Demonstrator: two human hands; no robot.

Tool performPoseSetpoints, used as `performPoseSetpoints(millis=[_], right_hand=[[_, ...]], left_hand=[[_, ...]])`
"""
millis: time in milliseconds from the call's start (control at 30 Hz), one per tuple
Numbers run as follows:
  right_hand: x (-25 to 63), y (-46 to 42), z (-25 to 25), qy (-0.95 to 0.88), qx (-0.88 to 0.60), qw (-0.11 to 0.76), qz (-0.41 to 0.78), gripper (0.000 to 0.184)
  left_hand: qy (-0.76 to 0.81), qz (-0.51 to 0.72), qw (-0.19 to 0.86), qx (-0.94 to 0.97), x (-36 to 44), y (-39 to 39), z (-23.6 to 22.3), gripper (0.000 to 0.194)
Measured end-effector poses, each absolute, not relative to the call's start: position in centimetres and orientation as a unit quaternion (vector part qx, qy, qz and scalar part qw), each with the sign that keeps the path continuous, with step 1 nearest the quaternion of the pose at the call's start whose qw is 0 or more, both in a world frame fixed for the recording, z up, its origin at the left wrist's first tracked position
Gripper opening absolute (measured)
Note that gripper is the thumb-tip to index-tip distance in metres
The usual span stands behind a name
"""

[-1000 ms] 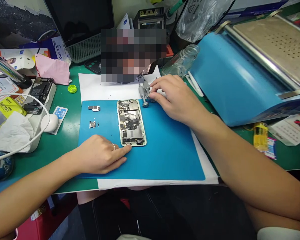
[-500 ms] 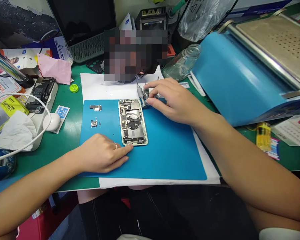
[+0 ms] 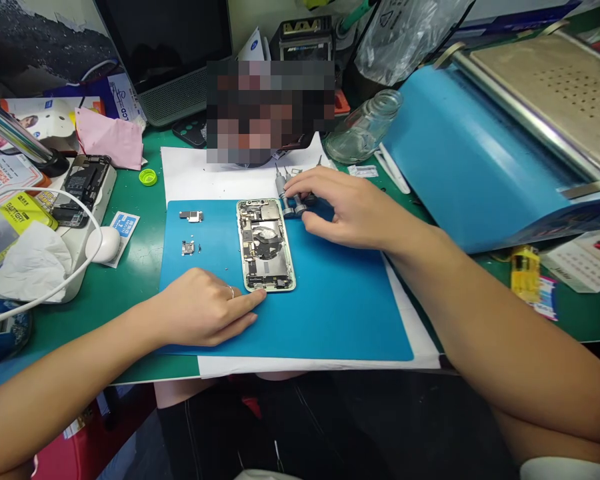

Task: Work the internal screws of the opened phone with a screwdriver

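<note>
An opened smartphone (image 3: 267,248) with its circuitry bare lies upright on the blue mat (image 3: 340,313). The extended index finger of my left hand (image 3: 203,307) rests on its lower edge, and that hand holds nothing. My right hand (image 3: 350,203) arches over several grey precision screwdrivers (image 3: 286,193) just right of the phone's top. Its fingertips are at the handles with thumb and fingers apart; part of the screwdrivers is hidden beneath the hand. To the left of the phone lie a small metal bracket (image 3: 191,217), another small metal part (image 3: 188,248) and tiny screws.
A glass jar (image 3: 365,127) leans behind my right hand near white tweezers (image 3: 393,168). A large blue-covered machine (image 3: 470,153) occupies the right. On the left are another opened phone (image 3: 83,190), a white cable (image 3: 80,200) and a green cap (image 3: 148,177).
My right hand has shifted slightly right and down over the screwdrivers, and they have moved a little with its touch. My left hand and the phone stay put.
</note>
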State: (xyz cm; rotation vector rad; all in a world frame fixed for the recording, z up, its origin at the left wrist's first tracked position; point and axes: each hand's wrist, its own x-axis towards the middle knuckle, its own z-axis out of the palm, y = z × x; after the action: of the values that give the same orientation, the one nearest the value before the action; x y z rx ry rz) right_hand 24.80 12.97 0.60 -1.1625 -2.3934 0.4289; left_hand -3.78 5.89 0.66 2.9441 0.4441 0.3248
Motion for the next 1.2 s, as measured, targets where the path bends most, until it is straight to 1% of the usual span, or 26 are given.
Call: performPoseSetpoints(millis=[67,200,300,567,833,1200], right_hand=[[24.8,13.0,0.5,-0.871,-0.416,0.213,0.149,0.035],[25.0,13.2,0.2,-0.877,-0.414,0.203,0.132,0.023],[25.1,13.2,0.1,-0.881,-0.411,0.198,0.127,0.02],[25.2,13.4,-0.1,-0.884,-0.406,0.19,0.136,0.028],[25.3,13.4,0.0,-0.88,-0.411,0.188,0.147,0.023],[25.4,13.7,-0.5,-0.875,-0.409,0.203,0.16,0.023]], left_hand=[[0.148,0.109,0.072,0.98,-3.8,5.9,0.6,0.034],[0.148,0.103,0.073,0.981,-3.8,5.9,0.6,0.034],[0.148,0.101,0.075,0.981,-3.8,5.9,0.7,0.034],[0.148,0.104,0.078,0.98,-3.7,5.9,0.7,0.034],[0.148,0.102,0.071,0.981,-3.8,5.8,0.6,0.035],[0.148,0.1,0.074,0.981,-3.8,5.9,0.6,0.034]])
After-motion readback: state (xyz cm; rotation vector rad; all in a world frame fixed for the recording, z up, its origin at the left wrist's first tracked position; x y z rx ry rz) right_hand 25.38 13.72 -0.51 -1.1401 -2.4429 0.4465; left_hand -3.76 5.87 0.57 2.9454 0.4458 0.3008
